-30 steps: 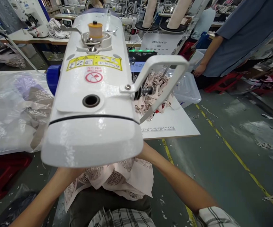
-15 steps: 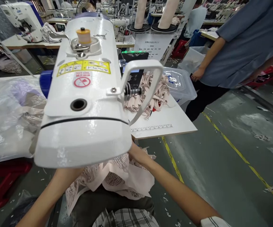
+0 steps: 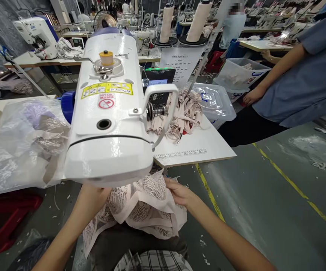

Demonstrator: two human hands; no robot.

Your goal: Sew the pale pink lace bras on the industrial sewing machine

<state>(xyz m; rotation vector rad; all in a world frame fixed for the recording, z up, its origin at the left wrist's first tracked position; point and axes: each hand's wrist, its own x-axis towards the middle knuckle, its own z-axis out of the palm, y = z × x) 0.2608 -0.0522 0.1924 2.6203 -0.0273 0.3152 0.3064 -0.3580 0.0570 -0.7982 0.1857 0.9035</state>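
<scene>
Pale pink lace bras [image 3: 151,205] lie bunched over my lap, below the head of a white sewing machine [image 3: 109,158]. At their right edge, my right hand [image 3: 180,192] pinches the fabric of a lace bra between thumb and fingers. My left hand [image 3: 95,197] is closed at the left edge of the same lace bra, its upper part covered by the machine head. The needle area is hidden behind the machine head.
A heap of pink fabric strips [image 3: 184,113] lies on the white tabletop [image 3: 199,150] near a printed ruler. Plastic-wrapped material [image 3: 24,146] covers the left side. A lidded clear bin [image 3: 215,99] stands behind the table. A person in a blue shirt [image 3: 317,71] stands at right.
My right hand has come back from under the machine head into view, drawing the lace bra toward me. More of my left hand shows. The person at right has shifted, and the view has tilted slightly.
</scene>
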